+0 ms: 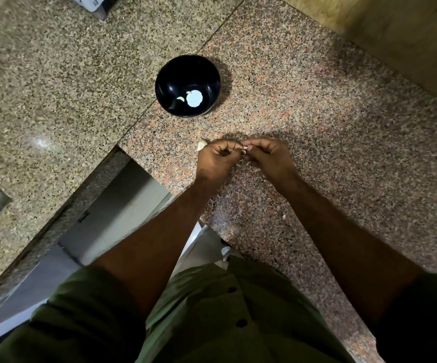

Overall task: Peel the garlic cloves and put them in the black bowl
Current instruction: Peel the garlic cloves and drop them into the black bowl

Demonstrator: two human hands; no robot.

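At a speckled granite surface [317, 106], you work a garlic clove [244, 150] between both hands, just short of the black bowl [171, 74] that waits farther from you. Your left hand [216, 159] curls its fingers [228, 148] inward to steady the clove, while your right hand [267, 155] brings its fingers [250, 148] tip to tip against it, pinching at what looks like the papery skin. Only a pale sliver of the clove shows between the two hands, so how much skin is off cannot be told.

You hold the clove low and close to the bowl, probably so a peeled clove needs only a short reach forward to drop in. The bowl already carries a small pale peeled clove [180, 99] on its floor, beside a bright white patch that may be a reflection or a flat piece; the view does not settle it. Judging by that lone clove, the job seems at an early stage.

Another clove [202, 144], unpeeled by the look of it, lies on the surface touching the bowl-side edge of your left hand, kept within reach as the likely next one. A small white scrap [284, 217], perhaps shed skin, lies well back from the bowl, near your right forearm. The bowl stands right beside a seam in the stone, apart from both hands, leaving room for skins to fall outside it rather than in.
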